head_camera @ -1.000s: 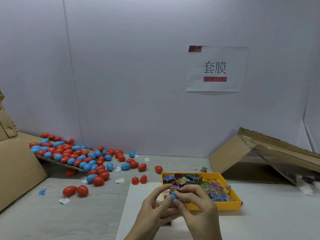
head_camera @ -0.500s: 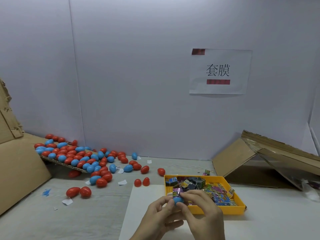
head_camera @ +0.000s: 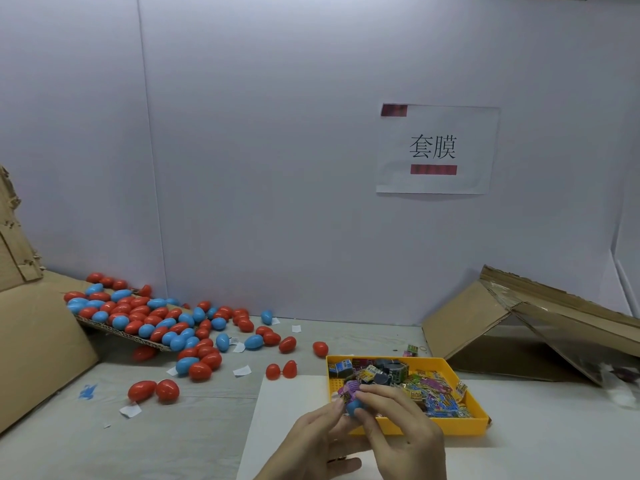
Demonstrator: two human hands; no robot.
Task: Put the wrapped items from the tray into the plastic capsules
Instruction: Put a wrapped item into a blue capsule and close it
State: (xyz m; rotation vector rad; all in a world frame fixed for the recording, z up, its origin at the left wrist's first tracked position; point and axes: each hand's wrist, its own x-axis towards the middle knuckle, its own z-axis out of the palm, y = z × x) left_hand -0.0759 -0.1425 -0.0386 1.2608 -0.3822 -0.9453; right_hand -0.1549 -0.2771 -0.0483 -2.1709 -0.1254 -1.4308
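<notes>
At near edge of table (head_camera: 194, 441): my left grip (head_camera: 313, 441) and right grip (head_camera: 403, 433) both pinch one blue capsule (head_camera: 354, 407).
Wrapped item (head_camera: 349, 389): purple, touching the capsule's top.
Yellow tray (head_camera: 450, 426): just behind my hands.

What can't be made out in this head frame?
Head view only:
1. The blue capsule: fingers of the left hand and right hand cover most of it; half or whole shell, cannot tell.
2. The wrapped item on it: how far in, hidden by fingers.
3. Print on wrappers in the yellow tray: too small.
4. The folded cardboard: cut off by right edge, underside in shadow.
</notes>
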